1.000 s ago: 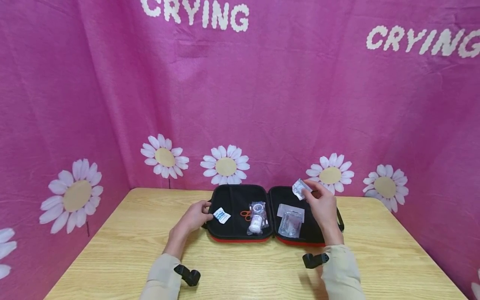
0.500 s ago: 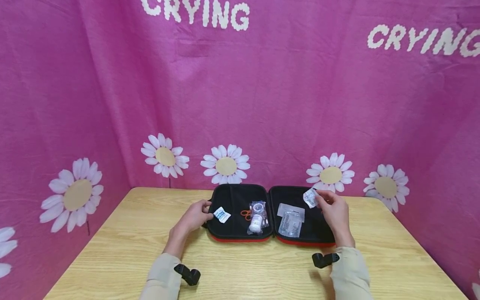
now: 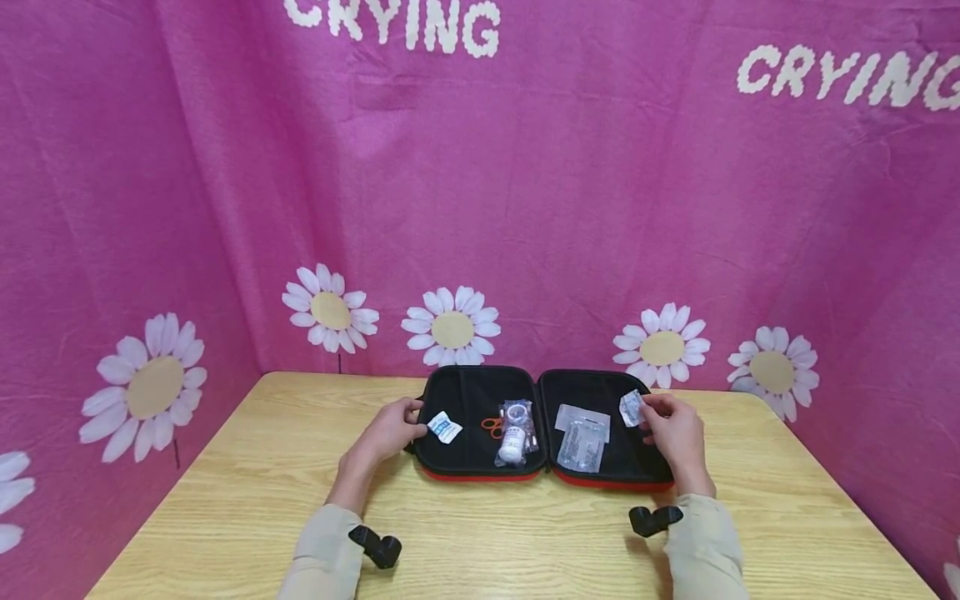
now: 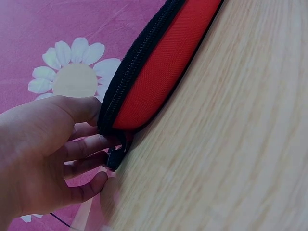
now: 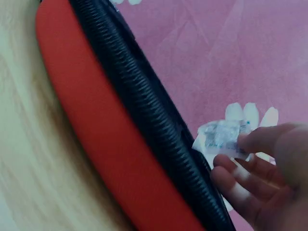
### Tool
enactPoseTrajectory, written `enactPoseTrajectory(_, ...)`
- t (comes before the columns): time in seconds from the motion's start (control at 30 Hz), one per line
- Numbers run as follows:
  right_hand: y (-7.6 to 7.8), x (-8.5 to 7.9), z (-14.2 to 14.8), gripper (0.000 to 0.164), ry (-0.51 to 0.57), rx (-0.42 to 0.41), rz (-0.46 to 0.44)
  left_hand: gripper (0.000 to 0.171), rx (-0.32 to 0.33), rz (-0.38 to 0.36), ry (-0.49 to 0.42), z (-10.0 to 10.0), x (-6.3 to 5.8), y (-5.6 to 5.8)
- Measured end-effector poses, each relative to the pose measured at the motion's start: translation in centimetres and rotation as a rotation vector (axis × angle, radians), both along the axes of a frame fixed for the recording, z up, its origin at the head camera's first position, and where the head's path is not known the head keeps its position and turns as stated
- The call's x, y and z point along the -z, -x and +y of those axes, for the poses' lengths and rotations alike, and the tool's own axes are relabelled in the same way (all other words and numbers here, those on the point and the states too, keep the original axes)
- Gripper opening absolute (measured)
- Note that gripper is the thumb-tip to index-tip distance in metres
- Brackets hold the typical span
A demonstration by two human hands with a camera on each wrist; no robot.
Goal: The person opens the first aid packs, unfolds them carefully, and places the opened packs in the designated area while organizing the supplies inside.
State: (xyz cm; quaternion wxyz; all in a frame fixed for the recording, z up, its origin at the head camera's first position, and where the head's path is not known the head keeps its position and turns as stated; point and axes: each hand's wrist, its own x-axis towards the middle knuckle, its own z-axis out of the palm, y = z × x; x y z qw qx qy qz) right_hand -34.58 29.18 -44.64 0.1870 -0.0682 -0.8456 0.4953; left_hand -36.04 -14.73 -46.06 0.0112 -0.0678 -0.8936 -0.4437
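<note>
A zippered case, black inside and red outside, lies unfolded on the table. At its left end my left hand holds the edge, thumb at the rim and fingers lower, beside a black strap end in the left wrist view. My right hand pinches a small white printed packet between thumb and fingers, over the case's right half near its outer edge. In the right wrist view the packet appears just beyond the zipper edge.
The left half holds a white-and-blue packet, orange-handled scissors and a clear bag with a white bottle. Clear packages lie in the right half. A pink flowered cloth hangs behind the wooden table.
My right hand has moved right and lower with the packet, from above the case's middle right toward its outer edge. The left hand has stayed in place.
</note>
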Motion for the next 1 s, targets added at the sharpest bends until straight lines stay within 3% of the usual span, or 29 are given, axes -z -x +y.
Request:
enactPoseTrajectory(0.2, -0.4, 0.0, 0.1, 0.031, -0.044, -0.007, -0.142, 0.048, -0.006, -0.02, 0.004, -0.1, -0.1, -0.1)
enactPoseTrajectory(0.53, -0.6, 0.1, 0.4, 0.033, -0.055, -0.119, -0.285, 0.049, -0.002, -0.023, 0.004, -0.1, -0.2, 0.1)
enactPoseTrajectory(0.73, -0.7, -0.2, 0.3, 0.03, -0.139, -0.215, -0.392, 0.049, -0.004, -0.018, 0.023, -0.1, -0.1, 0.1)
enactPoseTrajectory(0.9, -1.0, -0.3, 0.2, 0.024, -0.172, -0.292, -0.414, 0.048, -0.005, -0.02, 0.025, 0.0, -0.1, 0.0)
enactPoseTrajectory(1.0, -1.1, -0.5, 0.1, 0.027, -0.213, -0.31, -0.365, 0.048, -0.005, -0.017, 0.021, 0.0, -0.1, 0.0)
